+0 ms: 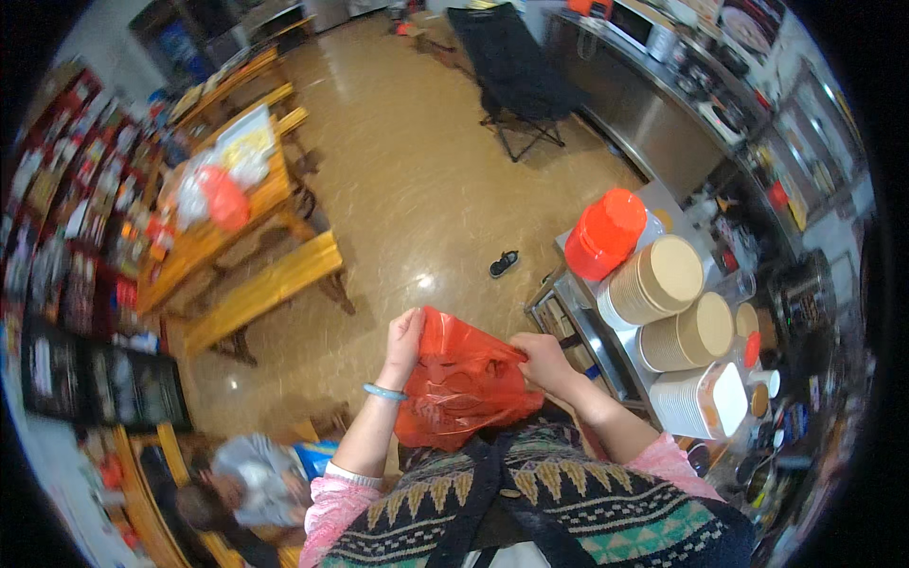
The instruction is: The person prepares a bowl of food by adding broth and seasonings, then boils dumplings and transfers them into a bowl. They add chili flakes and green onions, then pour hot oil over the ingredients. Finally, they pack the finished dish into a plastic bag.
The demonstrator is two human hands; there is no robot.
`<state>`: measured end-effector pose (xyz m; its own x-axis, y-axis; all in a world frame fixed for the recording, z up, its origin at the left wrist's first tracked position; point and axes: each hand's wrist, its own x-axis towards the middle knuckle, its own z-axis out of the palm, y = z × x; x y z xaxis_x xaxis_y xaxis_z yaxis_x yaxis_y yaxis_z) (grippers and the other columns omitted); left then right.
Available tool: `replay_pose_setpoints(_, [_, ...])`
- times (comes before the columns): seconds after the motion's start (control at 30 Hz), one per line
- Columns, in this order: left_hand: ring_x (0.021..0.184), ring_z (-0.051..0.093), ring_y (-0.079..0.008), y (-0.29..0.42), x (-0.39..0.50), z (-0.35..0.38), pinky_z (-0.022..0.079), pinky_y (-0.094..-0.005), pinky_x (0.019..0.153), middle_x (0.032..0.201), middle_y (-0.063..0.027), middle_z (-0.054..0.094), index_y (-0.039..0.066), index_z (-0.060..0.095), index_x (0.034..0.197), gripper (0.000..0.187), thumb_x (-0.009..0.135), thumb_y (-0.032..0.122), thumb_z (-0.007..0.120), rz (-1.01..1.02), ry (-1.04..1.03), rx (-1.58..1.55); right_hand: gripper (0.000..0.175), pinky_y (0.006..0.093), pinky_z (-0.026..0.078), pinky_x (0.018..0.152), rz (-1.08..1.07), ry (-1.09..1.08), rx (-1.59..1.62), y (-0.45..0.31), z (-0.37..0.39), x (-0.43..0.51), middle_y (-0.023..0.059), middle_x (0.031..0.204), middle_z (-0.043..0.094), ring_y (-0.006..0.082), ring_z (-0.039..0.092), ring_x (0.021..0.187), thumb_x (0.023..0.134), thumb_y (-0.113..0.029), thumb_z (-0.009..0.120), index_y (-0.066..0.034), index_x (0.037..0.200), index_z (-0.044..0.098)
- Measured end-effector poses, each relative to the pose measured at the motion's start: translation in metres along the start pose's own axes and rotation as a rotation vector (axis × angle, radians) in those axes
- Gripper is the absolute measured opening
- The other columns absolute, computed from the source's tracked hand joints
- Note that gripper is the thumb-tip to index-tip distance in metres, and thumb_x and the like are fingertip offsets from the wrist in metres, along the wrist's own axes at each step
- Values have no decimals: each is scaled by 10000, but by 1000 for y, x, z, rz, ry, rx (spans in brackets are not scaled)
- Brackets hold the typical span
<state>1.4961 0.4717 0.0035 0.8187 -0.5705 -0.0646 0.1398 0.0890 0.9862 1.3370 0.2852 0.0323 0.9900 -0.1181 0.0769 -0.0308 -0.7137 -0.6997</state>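
A red plastic bag (465,387) hangs in front of my body, stretched between both hands. My left hand (405,337) pinches its upper left edge, a pale bangle on that wrist. On the other side my right hand (545,361) grips the gathered upper right part. The thin film is creased, and darker shapes show through it; whether anything lies inside, I cannot tell.
Stacked paper bowls (650,280), white containers (699,401) and red tubs (603,234) crowd the metal counter at right. A wooden bench (266,295) and table stand left. One shoe (503,263) lies on the floor. A person (259,476) sits at lower left.
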Motion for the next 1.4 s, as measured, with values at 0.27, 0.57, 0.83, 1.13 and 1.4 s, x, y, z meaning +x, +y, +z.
replay_pose_setpoints(0.27, [647,433,-21,18,292,26,371,-182,561,701,71,492,26,540,769,247,902,211,447,-161,-561,167,392,268,425,702,310,-14,760,95,-53,184,91,909,612,126,535,774,732,-225,668,7,1028,559])
replay_pose_setpoints(0.57, [755,542,-81,36,560,121,450,-225,702,843,-9,592,19,572,903,253,890,248,465,-670,-993,47,147,196,425,566,522,138,1174,210,-134,339,1,723,589,39,522,639,820,-108,574,5,913,590])
replay_pose_setpoints(0.83, [791,545,-134,-36,746,262,450,-257,713,882,-42,592,28,567,938,211,869,218,504,-770,-1179,316,207,228,428,601,656,731,1220,304,-195,414,17,767,622,58,527,654,779,-154,638,25,881,631])
replay_pose_setpoints(1.13, [787,565,-128,-8,814,442,468,-269,695,849,-55,584,34,559,926,208,865,227,512,-467,-1792,435,180,206,359,487,797,1468,1076,391,-302,423,-29,624,543,47,450,544,756,-194,675,-22,766,622])
replay_pose_setpoints(1.4, [696,543,-53,-55,800,657,430,-192,558,739,-2,569,59,581,836,172,813,227,607,-503,-2091,515,307,302,475,597,1024,1306,221,526,-419,393,79,692,622,204,599,627,624,-262,761,-84,836,627])
